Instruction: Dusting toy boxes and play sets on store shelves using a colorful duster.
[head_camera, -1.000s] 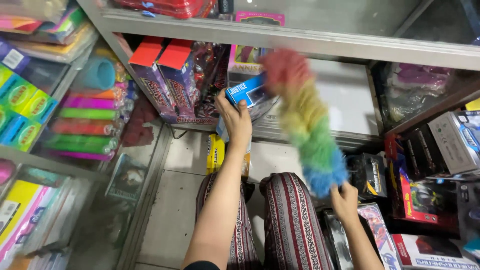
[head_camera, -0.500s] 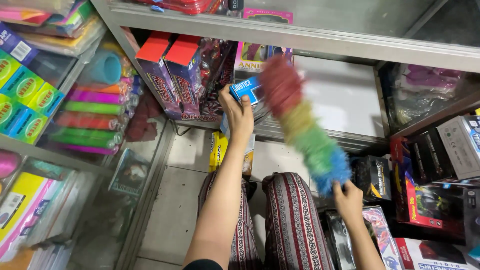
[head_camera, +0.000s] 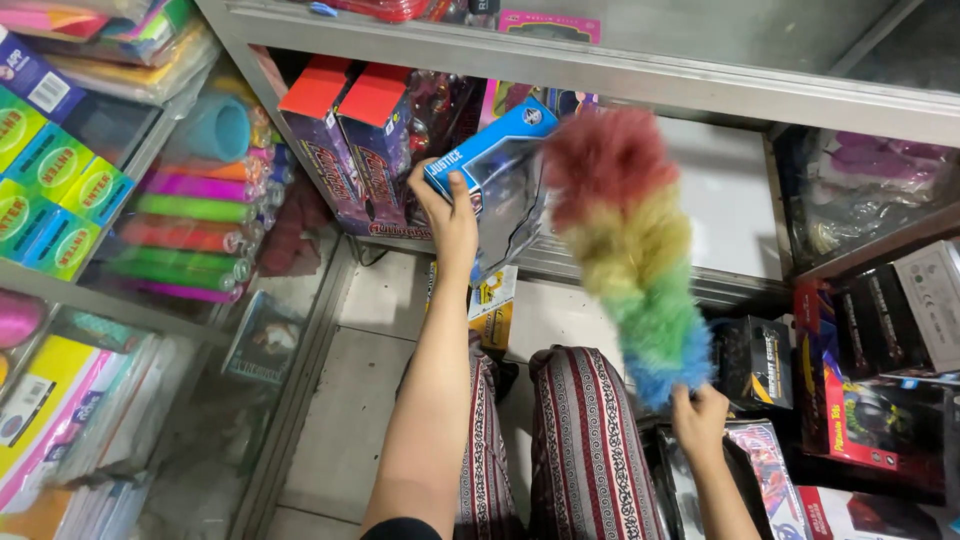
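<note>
The left hand (head_camera: 447, 212) is grasping a blue windowed toy box (head_camera: 497, 172) at twelve o'clock, tilting before the shelf; red-topped purple boxes (head_camera: 352, 150) are crowding its nine o'clock, while the right hand (head_camera: 699, 422) is clenching a rainbow feather duster (head_camera: 632, 245) at three o'clock

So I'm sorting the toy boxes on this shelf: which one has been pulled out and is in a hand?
The blue window box, tilted in the left hand. The two purple boxes with red tops stand upright on the shelf beside it.
</note>
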